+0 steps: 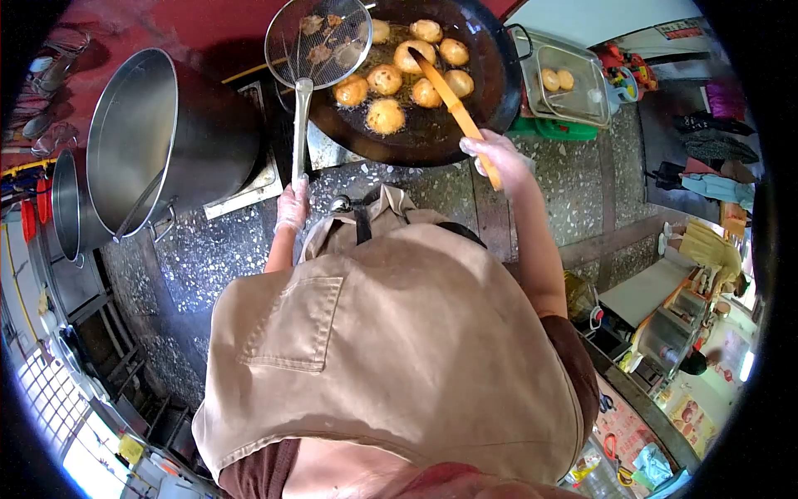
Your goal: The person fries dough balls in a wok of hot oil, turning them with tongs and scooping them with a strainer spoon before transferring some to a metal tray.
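My left hand, in a clear glove, is closed around the handle of a wire-mesh skimmer. The skimmer's round basket hangs over the left rim of a large dark wok, with a few browned bits in its mesh. My right hand, also gloved, grips a long flat wooden stick with a darkened tip. That tip touches or hovers just over one of the golden fried balls; I cannot tell which. Several more balls float in the bubbling oil around it.
Left of the wok stands a big metal pot with a ladle-like handle in it. At the right, a clear tray holds two fried balls. Wire strainers hang on the red wall. Below lies a speckled floor.
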Available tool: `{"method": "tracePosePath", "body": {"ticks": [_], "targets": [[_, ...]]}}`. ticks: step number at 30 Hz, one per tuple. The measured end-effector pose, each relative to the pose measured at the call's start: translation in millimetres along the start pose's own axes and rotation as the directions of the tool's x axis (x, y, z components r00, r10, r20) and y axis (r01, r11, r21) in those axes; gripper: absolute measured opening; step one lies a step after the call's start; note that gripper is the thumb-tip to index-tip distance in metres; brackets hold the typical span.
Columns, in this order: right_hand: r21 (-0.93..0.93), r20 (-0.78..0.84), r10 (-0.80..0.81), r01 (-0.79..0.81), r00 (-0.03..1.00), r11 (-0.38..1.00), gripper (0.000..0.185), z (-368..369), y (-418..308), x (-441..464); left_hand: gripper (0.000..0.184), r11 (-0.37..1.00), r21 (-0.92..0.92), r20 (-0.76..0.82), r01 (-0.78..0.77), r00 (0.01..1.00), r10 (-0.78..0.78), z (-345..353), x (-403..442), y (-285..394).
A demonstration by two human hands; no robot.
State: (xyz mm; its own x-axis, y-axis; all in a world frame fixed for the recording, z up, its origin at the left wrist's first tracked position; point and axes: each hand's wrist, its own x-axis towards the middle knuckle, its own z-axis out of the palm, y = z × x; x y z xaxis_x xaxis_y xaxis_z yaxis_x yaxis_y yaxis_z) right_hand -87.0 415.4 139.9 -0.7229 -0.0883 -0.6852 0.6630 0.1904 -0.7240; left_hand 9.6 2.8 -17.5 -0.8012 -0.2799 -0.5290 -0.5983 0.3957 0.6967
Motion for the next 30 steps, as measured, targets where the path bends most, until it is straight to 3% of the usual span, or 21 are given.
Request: {"method": "tracePosePath", "body": {"ticks": [3, 6, 8, 11, 13, 14, 16, 17, 19, 21, 23, 25, 27, 29, 30], "targets": [[0.077, 0.089, -0.01, 0.003, 0.996, 0.997, 0.032, 2.6, 2.0, -26.6, 0.057, 0.999, -0.046, 0.012, -0.002, 1.0, 0.003, 0.0, -1.6, 0.7], [0.022, 0.192, 0.047, -0.052, 0.98, 0.998, 0.037, 0.6, 9.0, -41.4, 0.055, 0.999, -0.029, -0.004, -0.017, 1.0, 0.017, 1.7, 2.5, -5.5], [-0.01, 0.205, 0.033, -0.032, 0.978, 0.999, 0.038, 0.2, 18.4, -44.5, 0.054, 0.988, -0.15, 0.038, 0.031, 0.999, -0.026, 1.0, -1.8, 1.4], [-0.029, 0.259, 0.021, -0.014, 0.966, 0.999, 0.04, 0.9, 19.8, -53.0, 0.052, 0.986, -0.161, 0.031, 0.045, 0.999, -0.041, 0.1, -2.3, 1.8], [-0.24, 0.257, -0.027, 0.091, 0.966, 0.966, 0.05, -5.6, 26.9, -53.4, 0.052, 0.983, -0.18, 0.031, 0.041, 0.999, -0.036, 0.1, -1.6, 1.7], [-0.239, 0.257, -0.025, 0.089, 0.966, 0.967, 0.05, -6.9, 29.3, -51.7, 0.051, 0.98, -0.197, 0.032, 0.036, 0.999, -0.031, 0.5, -1.9, 1.5], [-0.588, 0.231, -0.108, 0.227, 0.967, 0.777, 0.064, -3.6, 26.2, -51.1, 0.05, 0.98, -0.193, 0.041, 0.036, 0.999, -0.029, -0.6, -5.5, 7.3], [-0.588, 0.228, -0.107, 0.225, 0.968, 0.777, 0.064, 2.6, 25.4, -51.0, 0.049, 0.981, -0.192, 0.045, 0.033, 0.999, -0.025, -0.5, -5.9, 9.4], [-0.907, 0.148, -0.291, 0.247, 0.945, 0.341, 0.074, 27.7, 18.0, -48.8, 0.047, 0.979, -0.2, 0.038, 0.032, 0.999, -0.025, 0.4, -6.7, 10.4], [-0.916, 0.126, -0.283, 0.221, 0.951, 0.335, 0.081, 45.7, 15.0, -43.3, 0.046, 0.955, -0.295, 0.032, 0.039, 0.999, -0.031, -0.2, -13.9, 17.8], [-0.964, 0.124, -0.345, 0.196, 0.93, 0.18, 0.08, 62.2, 7.0, -41.9, 0.046, 0.959, -0.282, 0.012, 0.004, 1.0, -0.001, -1.4, -14.0, 14.0], [-0.968, 0.125, -0.413, 0.202, 0.902, 0.149, 0.077, 74.2, 9.0, -41.5, 0.045, 0.963, -0.267, -0.003, -0.027, 1.0, 0.027, -5.1, -19.6, 17.1], [-0.989, 0.13, -0.447, 0.15, 0.885, 0.01, 0.078, 82.6, 13.4, -34.0, 0.045, 0.983, -0.185, -0.017, -0.016, 1.0, 0.013, -14.3, -29.3, 23.7], [-0.988, 0.122, -0.4, 0.149, 0.908, 0.035, 0.079, 81.1, 6.2, -37.8, 0.044, 0.98, -0.197, 0.004, -0.017, 1.0, 0.018, -28.7, -38.2, 31.0], [-0.972, 0.12, -0.342, 0.18, 0.932, 0.148, 0.08, 76.9, 2.4, -40.5, 0.044, 0.994, -0.108, 0.008, 0.018, 1.0, -0.017, -37.1, -43.7, 37.8]]}}
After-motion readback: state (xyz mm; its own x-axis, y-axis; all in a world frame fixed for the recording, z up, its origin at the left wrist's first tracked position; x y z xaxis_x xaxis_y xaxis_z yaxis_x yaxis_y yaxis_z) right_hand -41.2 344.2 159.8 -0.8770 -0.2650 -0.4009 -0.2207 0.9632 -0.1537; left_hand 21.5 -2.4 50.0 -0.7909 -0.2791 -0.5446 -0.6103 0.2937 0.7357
